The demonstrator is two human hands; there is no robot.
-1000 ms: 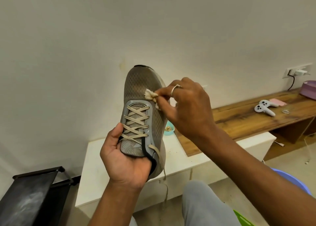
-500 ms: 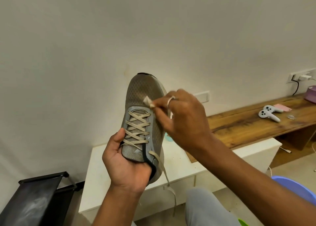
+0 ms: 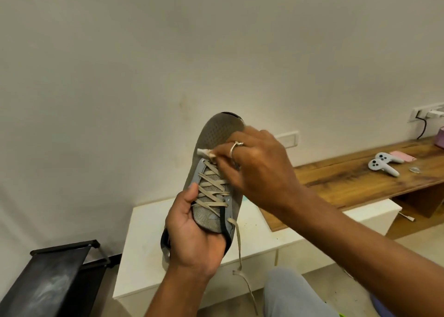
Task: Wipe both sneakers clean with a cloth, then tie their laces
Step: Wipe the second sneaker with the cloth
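A left hand [image 3: 194, 235] grips a grey mesh sneaker [image 3: 213, 172] by its heel, toe pointing away. The right hand [image 3: 254, 170] pinches a small white cloth [image 3: 204, 152] against the sneaker's upper, above the beige laces [image 3: 211, 191].

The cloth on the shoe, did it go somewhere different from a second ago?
Yes. The right hand slid the cloth leftward across the sneaker, from the right side of the toe to the left edge just above the laces, pinching it all along. The left hand still holds the sneaker's heel end, toe up, and one loose lace still dangles untied.
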